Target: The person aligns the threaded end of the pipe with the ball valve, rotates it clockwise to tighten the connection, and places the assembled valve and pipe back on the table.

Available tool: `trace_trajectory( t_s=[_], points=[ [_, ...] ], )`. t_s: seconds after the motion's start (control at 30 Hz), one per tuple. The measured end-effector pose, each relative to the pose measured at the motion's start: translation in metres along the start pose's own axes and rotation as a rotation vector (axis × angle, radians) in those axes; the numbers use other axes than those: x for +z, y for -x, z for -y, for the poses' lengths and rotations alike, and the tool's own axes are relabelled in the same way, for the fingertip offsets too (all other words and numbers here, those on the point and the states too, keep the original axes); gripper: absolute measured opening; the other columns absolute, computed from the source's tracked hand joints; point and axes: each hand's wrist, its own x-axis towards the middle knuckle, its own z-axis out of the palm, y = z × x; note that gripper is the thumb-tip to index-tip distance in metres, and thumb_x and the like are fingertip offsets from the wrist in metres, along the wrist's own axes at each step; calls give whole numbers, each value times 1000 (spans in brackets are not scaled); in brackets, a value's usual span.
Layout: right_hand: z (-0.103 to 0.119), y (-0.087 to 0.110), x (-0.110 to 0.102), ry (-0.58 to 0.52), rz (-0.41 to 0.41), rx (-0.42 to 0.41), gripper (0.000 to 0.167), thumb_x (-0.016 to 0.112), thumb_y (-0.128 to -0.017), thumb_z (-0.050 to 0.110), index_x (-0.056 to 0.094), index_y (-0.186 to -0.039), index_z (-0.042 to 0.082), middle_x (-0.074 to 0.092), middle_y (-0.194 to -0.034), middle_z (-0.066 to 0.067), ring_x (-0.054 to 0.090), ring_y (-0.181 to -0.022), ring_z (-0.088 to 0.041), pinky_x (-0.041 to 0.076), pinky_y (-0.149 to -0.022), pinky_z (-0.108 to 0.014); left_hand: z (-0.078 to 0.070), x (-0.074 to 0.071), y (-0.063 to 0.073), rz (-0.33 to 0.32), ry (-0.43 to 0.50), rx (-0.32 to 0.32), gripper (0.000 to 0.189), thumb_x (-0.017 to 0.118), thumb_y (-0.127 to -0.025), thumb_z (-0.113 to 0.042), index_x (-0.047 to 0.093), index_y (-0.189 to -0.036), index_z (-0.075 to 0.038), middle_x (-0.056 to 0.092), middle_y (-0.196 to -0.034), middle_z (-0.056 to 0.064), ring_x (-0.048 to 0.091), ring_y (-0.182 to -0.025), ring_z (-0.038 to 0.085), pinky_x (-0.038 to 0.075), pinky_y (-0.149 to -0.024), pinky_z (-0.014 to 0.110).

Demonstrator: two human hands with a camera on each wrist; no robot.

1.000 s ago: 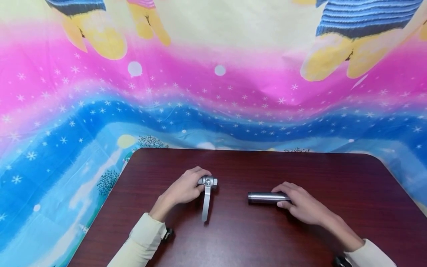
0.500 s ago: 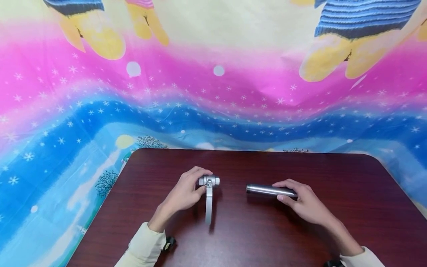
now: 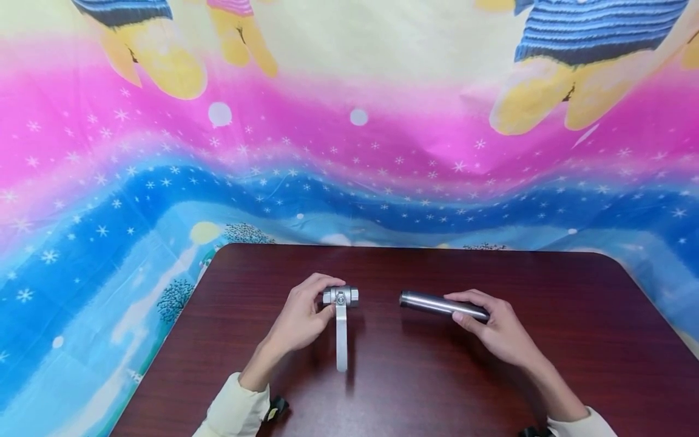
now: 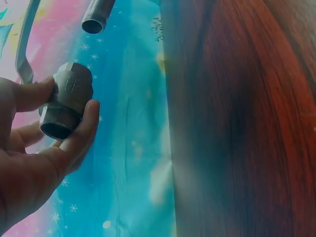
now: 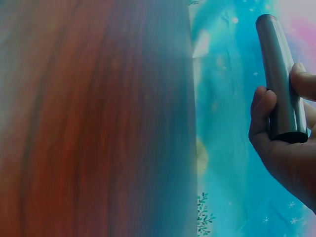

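My left hand (image 3: 303, 312) pinches the body of a metal ball valve (image 3: 341, 295) between thumb and fingers, its flat lever handle (image 3: 341, 346) pointing toward me. In the left wrist view one threaded opening of the valve (image 4: 71, 94) faces the camera. To the right, my right hand (image 3: 499, 328) grips a short steel pipe (image 3: 431, 302) near its right end. The pipe tilts, its threaded left end higher and pointing at the valve with a gap between them. Both pieces are held above the table, and the right wrist view shows thumb and fingers around the pipe (image 5: 281, 84).
The dark red wood-grain table (image 3: 393, 388) has rounded far corners. Behind it and along its left side hangs a printed cloth (image 3: 327, 152) in pink and blue with snowflakes. Dark straps show at both sleeve cuffs.
The pipe has risen off the table in my right hand, its left end tipping up and shifting slightly left. My left hand has lifted the valve, whose lever now points straighter toward me.
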Motion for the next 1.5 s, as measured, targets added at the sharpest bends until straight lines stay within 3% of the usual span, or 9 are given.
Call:
trace_trajectory(
  t_s=[0.2, 0.3, 0.6, 0.83, 1.17, 1.5],
  points=[
    [4, -5, 2, -26, -24, -12, 32, 76, -99, 10, 77, -129, 20, 75, -113, -2, 59, -75, -6, 49, -61, -25, -5, -1, 1, -32, 2, -58, 47, 73, -90, 7, 73, -131, -15, 74, -120, 4, 50, -73, 14, 45, -65, 23],
    [5, -8, 3, -26, -31, -14, 32, 76, -99, 10, 77, -129, 19, 75, -113, -2, 60, -75, -7, 49, -61, -25, -7, -1, 1, -36, 1, -60, 47, 74, -90, 7, 73, -131, -16, 74, -119, 3, 47, -69, 13, 43, -63, 23],
    [10, -14, 7, 10, -59, -45, 33, 79, -96, 8, 79, -127, 20, 78, -116, 0, 62, -87, -4, 48, -70, -21, -13, 2, 0, -20, 51, -33, 47, 74, -90, 8, 73, -132, -14, 74, -119, 5, 59, -86, 24, 47, -71, 25],
    [14, -17, 11, 22, -63, -75, 32, 80, -95, 7, 80, -126, 14, 78, -117, -1, 64, -99, 2, 48, -77, -16, -18, 5, -2, -21, 45, -20, 47, 74, -89, 8, 74, -131, -15, 75, -119, 4, 61, -88, 22, 53, -76, 35],
    [21, -21, 15, -23, -64, -100, 33, 80, -95, 6, 80, -126, 19, 78, -118, -3, 66, -99, 0, 50, -76, -18, -25, 10, -5, -17, 62, -20, 47, 75, -88, 8, 75, -129, -14, 75, -118, 4, 62, -90, 16, 54, -80, 30],
    [25, -25, 17, -77, -61, -120, 33, 79, -95, 5, 80, -126, 17, 78, -118, -4, 66, -102, 1, 51, -79, -18, -29, 12, -6, -23, 64, -26, 46, 76, -88, 7, 75, -129, -16, 75, -119, 2, 61, -91, 15, 56, -83, 38]
  ],
)
